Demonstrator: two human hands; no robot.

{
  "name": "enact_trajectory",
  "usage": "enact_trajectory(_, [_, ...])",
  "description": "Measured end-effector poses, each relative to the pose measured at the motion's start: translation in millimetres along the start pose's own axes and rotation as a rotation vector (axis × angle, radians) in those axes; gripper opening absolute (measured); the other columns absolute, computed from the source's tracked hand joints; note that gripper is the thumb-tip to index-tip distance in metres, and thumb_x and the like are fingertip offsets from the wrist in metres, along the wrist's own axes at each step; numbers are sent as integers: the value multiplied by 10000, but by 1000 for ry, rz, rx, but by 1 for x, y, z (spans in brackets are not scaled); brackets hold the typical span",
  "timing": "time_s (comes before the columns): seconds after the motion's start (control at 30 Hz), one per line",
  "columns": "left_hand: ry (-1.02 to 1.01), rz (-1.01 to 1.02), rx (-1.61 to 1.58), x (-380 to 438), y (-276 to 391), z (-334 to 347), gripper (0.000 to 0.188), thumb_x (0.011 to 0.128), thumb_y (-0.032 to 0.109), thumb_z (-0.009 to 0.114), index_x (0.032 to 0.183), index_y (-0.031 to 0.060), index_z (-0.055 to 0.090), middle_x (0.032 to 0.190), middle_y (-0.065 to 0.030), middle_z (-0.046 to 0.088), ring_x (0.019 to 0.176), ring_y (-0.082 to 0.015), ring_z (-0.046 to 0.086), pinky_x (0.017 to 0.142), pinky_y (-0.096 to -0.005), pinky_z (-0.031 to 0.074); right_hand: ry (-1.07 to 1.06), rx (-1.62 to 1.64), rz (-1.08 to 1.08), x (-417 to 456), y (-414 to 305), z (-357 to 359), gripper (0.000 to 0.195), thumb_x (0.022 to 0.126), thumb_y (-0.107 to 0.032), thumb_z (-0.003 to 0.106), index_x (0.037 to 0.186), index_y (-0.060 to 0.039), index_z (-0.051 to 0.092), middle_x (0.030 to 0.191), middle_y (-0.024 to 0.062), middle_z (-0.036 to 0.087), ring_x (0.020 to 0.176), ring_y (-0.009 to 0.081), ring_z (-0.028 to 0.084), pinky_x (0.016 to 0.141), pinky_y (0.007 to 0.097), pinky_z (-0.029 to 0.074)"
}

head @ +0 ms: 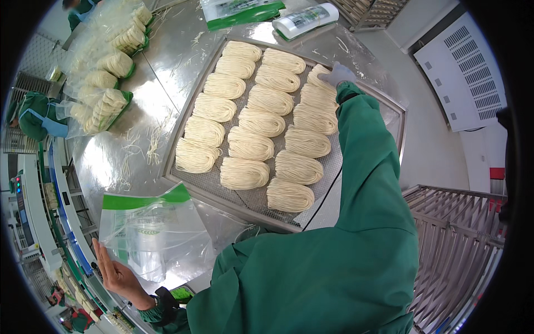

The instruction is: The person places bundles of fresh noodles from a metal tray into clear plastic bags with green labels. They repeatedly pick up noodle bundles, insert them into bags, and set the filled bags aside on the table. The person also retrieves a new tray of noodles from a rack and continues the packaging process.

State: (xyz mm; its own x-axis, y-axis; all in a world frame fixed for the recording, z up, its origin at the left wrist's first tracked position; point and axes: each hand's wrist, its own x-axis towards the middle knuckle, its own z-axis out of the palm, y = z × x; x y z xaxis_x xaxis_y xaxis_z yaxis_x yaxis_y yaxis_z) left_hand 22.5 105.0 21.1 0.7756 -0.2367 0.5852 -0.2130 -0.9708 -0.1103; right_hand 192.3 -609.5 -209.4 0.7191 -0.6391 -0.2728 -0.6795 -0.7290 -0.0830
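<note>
My right hand (338,75), in a pale glove, touches the far end of the right row of noodle bundles (320,78) on a metal-framed mesh tray (200,188); its fingertips are partly hidden, so its grip is unclear. Three rows of folded pale noodles lie on the mesh, with one bundle (290,195) nearest my body. At the lower left my bare left hand (119,275) is raised with its fingers extended, beside a clear plastic bag with a green band (146,202). The bag lies flat at the near edge of the steel table; whether the hand touches it is unclear.
Filled noodle bags (109,109) stand at the left of the steel table (162,92), among loose noodle strands. Flat packaging (242,12) and a plastic bundle (306,20) lie at the far edge. A metal rack (454,234) stands right, a conveyor (69,208) left. Other people work at the left.
</note>
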Motion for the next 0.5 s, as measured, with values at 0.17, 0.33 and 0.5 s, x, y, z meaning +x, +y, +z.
enact_trajectory(0.17, [-19, 39, -11, 12, -3, 6, 515, 850, -192, 415, 1226, 39, 681, 1331, -80, 651, 1119, -239, 685, 622, -258, 494, 152, -89, -161, -16, 2, 8, 774, 716, -596, 772, 1266, -80, 598, 1267, 149, 626, 1150, 297, 615, 965, 444, 494])
enact_trajectory(0.33, [-10, 64, -1, 18, -6, 18, 500, 845, -192, 427, 1207, 36, 687, 1322, -75, 657, 1103, -241, 692, 634, -255, 509, 178, 403, -105, -44, 17, 5, 694, 658, -495, 860, 1131, -54, 606, 1122, 189, 659, 1061, 309, 626, 888, 400, 508])
enact_trajectory(0.5, [-45, 36, -64, 10, -5, 30, 489, 845, -191, 441, 1196, 37, 694, 1318, -78, 659, 1070, -229, 705, 610, -244, 503, 128, 739, -539, -50, 15, -4, 796, 660, -461, 865, 1270, -33, 585, 1138, 221, 634, 1059, 335, 620, 926, 382, 501])
